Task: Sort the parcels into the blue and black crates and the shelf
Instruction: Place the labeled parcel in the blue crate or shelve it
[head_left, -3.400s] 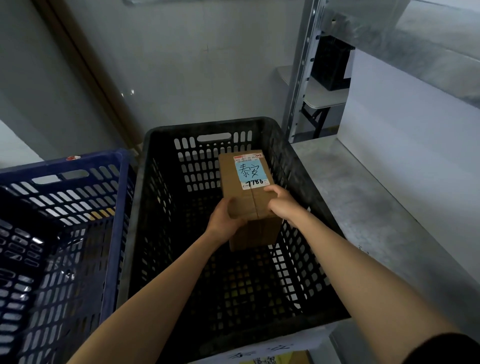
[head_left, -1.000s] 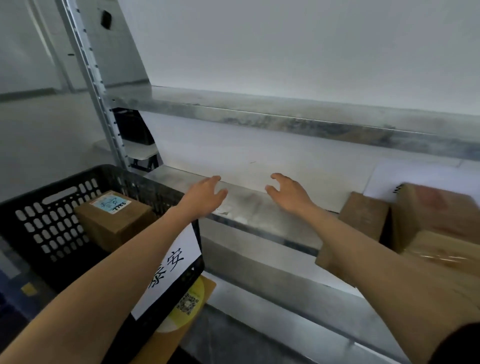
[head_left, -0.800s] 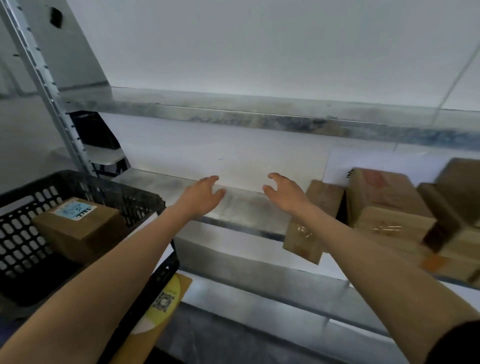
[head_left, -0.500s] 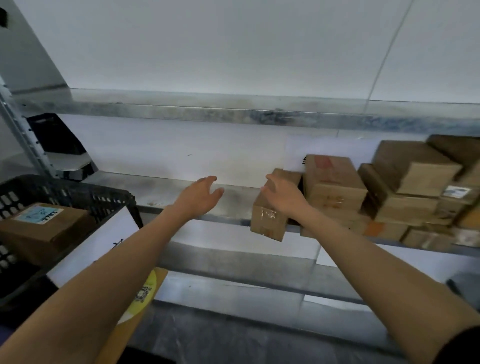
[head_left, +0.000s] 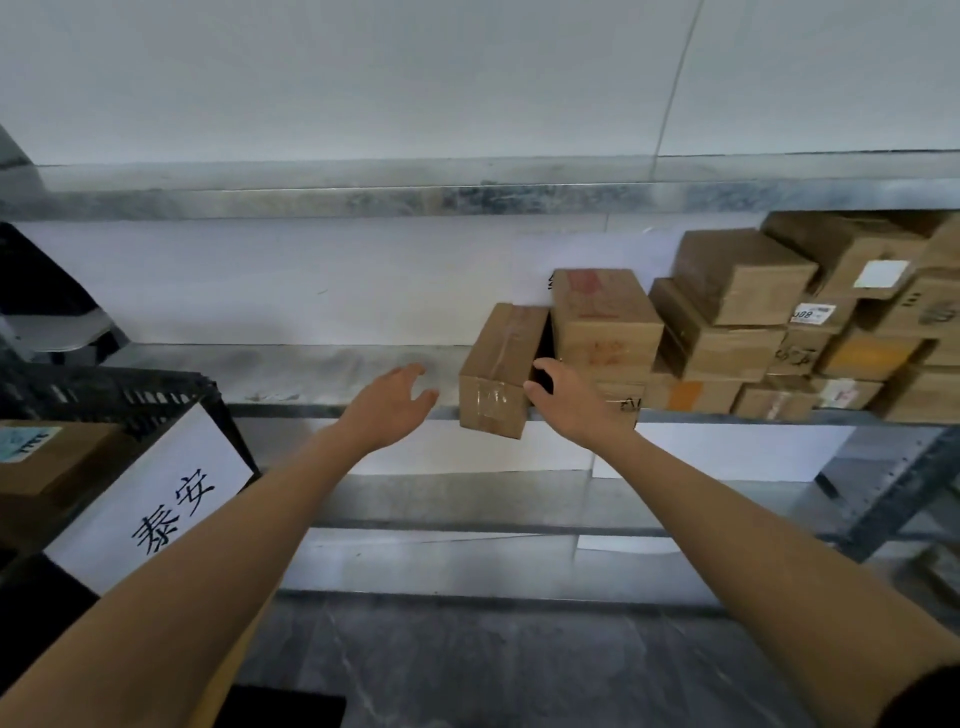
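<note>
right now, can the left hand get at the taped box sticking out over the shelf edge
Probably yes. The left hand is open, just left of the taped box, with only bare shelf between them. The right hand is at the box's other side, not in the way.

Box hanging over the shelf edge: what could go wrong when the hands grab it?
1. The box overhangs the shelf, so a nudge from the right hand might tip it off; the left hand is not on it yet.
2. The right fingers reach toward the gap beside the red-printed box and could jostle it.
</note>
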